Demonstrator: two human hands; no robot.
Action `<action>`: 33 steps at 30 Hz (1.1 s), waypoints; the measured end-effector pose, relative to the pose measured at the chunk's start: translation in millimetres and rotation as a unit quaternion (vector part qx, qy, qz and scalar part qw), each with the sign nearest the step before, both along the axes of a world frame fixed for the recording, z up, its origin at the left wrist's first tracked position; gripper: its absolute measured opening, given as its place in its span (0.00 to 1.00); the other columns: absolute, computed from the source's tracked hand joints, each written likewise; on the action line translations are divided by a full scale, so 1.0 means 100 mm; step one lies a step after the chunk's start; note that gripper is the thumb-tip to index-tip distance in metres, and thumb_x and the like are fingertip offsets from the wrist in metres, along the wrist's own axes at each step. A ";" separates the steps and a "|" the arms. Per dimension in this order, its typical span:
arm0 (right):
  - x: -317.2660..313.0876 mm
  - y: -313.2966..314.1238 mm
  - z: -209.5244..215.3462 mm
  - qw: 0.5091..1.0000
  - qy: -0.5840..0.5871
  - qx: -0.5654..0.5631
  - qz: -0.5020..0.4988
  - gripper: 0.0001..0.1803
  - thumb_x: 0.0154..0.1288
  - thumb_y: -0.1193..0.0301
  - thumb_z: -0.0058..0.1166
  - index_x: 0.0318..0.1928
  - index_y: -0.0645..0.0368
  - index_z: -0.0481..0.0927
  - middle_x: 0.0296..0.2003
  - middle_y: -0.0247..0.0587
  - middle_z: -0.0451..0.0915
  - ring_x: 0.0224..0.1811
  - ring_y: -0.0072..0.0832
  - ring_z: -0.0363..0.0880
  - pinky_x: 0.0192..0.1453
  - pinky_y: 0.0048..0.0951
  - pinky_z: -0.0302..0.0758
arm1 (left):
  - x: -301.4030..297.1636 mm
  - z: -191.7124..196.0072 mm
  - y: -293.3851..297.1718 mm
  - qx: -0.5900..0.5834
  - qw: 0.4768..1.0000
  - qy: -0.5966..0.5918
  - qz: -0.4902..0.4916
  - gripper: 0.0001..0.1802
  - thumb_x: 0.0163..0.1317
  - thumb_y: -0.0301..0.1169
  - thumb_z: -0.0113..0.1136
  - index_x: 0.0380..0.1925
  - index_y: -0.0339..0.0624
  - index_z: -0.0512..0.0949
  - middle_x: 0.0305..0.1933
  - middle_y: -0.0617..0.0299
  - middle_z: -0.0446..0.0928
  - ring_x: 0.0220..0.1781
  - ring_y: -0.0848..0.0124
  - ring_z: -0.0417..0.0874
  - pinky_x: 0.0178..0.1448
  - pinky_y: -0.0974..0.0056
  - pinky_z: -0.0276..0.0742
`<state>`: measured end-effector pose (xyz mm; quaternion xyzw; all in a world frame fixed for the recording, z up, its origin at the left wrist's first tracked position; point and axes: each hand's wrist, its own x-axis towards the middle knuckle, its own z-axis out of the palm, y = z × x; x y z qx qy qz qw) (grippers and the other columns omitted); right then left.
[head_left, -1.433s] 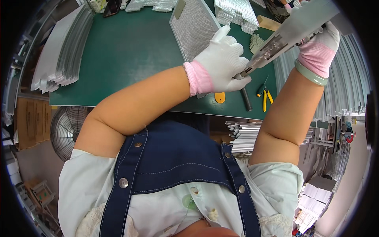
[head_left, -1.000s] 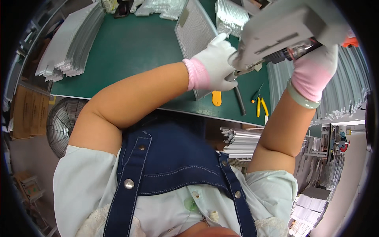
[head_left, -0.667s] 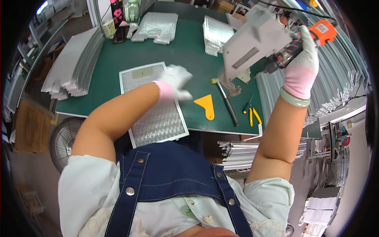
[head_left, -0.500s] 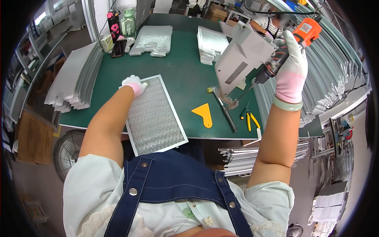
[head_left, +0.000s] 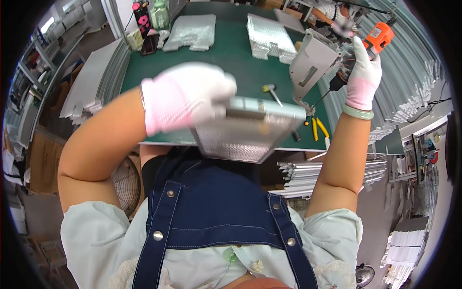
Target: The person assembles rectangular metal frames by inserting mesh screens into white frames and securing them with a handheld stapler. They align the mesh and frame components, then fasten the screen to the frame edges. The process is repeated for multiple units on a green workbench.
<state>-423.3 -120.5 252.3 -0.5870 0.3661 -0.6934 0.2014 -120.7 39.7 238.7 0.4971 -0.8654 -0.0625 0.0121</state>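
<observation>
My left hand, in a white glove with a pink cuff, grips a rectangular metal mesh filter panel by its framed edge and holds it lifted and tilted over the near edge of the green table. My right hand, gloved the same way, is raised at the right and grips an orange and black power screwdriver together with a grey sheet-metal part. The driver's bit points down toward the table.
On the table lie yellow-handled pliers, a small hammer, stacks of mesh filters, bagged parts and bottles at the back left. Stacked metal sheets line the left edge. Metal profiles lie under the table, and a fan stands below.
My left hand has picked the mesh filter panel up off the table and pulled it toward me. My right hand with the screwdriver and grey part has stayed raised at the right.
</observation>
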 end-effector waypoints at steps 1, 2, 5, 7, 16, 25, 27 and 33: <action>0.04 0.01 -0.08 1.000 -0.001 0.007 -0.002 0.15 0.66 0.62 0.67 0.43 0.58 0.78 0.30 0.30 0.81 0.26 0.15 0.76 0.33 0.21 0.72 | -0.06 -0.11 0.20 0.063 0.998 -0.014 0.008 0.09 0.59 0.33 0.64 0.37 0.41 0.79 0.35 0.50 0.79 0.42 0.51 0.82 0.49 0.51 0.78; 0.05 0.01 -0.11 1.000 -0.009 0.004 0.006 0.15 0.66 0.63 0.67 0.43 0.59 0.78 0.31 0.30 0.81 0.28 0.16 0.77 0.34 0.22 0.73 | -0.07 -0.23 0.36 0.024 0.998 0.053 0.004 0.08 0.59 0.33 0.63 0.36 0.41 0.80 0.34 0.51 0.79 0.41 0.51 0.82 0.47 0.52 0.78; 0.15 0.11 -0.18 0.999 -0.006 -0.025 0.023 0.15 0.66 0.64 0.66 0.43 0.60 0.78 0.30 0.30 0.81 0.28 0.17 0.78 0.35 0.22 0.74 | -0.13 -0.37 0.56 -0.043 0.989 0.132 0.050 0.07 0.60 0.32 0.64 0.34 0.41 0.80 0.33 0.53 0.79 0.39 0.52 0.83 0.43 0.53 0.78; 0.21 0.14 -0.25 0.999 -0.023 0.005 0.047 0.15 0.67 0.64 0.65 0.45 0.61 0.79 0.32 0.34 0.83 0.30 0.19 0.80 0.36 0.23 0.76 | -0.17 -0.49 0.59 -0.033 0.986 0.152 0.057 0.07 0.61 0.32 0.64 0.34 0.41 0.80 0.32 0.53 0.79 0.38 0.52 0.82 0.42 0.54 0.78; 0.61 0.32 -0.25 0.996 -0.069 -0.004 0.059 0.13 0.70 0.60 0.60 0.43 0.57 0.81 0.31 0.32 0.81 0.28 0.18 0.76 0.35 0.22 0.73 | -0.32 -0.74 0.44 -0.013 0.985 0.167 -0.034 0.10 0.56 0.32 0.69 0.35 0.43 0.80 0.31 0.55 0.79 0.34 0.52 0.82 0.38 0.52 0.78; 0.86 0.42 -0.34 0.981 -0.106 -0.081 0.142 0.10 0.70 0.62 0.60 0.42 0.55 0.79 0.29 0.29 0.77 0.27 0.17 0.74 0.35 0.20 0.70 | -0.48 -0.70 0.33 0.009 0.981 0.193 -0.024 0.06 0.55 0.32 0.69 0.29 0.44 0.83 0.28 0.56 0.80 0.32 0.52 0.83 0.36 0.54 0.78; 0.82 0.42 -0.31 0.984 -0.076 -0.083 0.140 0.10 0.69 0.62 0.60 0.41 0.55 0.79 0.29 0.28 0.77 0.27 0.16 0.74 0.35 0.20 0.70 | -0.51 -0.71 0.36 -0.008 0.982 0.190 -0.015 0.06 0.56 0.33 0.69 0.29 0.44 0.84 0.27 0.56 0.80 0.31 0.52 0.83 0.36 0.54 0.78; 0.74 0.51 -0.26 0.986 -0.048 -0.068 0.144 0.11 0.69 0.61 0.61 0.42 0.54 0.80 0.29 0.26 0.77 0.28 0.15 0.73 0.35 0.19 0.68 | -0.52 -0.67 0.32 0.031 0.984 0.177 -0.010 0.07 0.56 0.34 0.68 0.29 0.44 0.84 0.26 0.55 0.80 0.30 0.52 0.83 0.35 0.53 0.78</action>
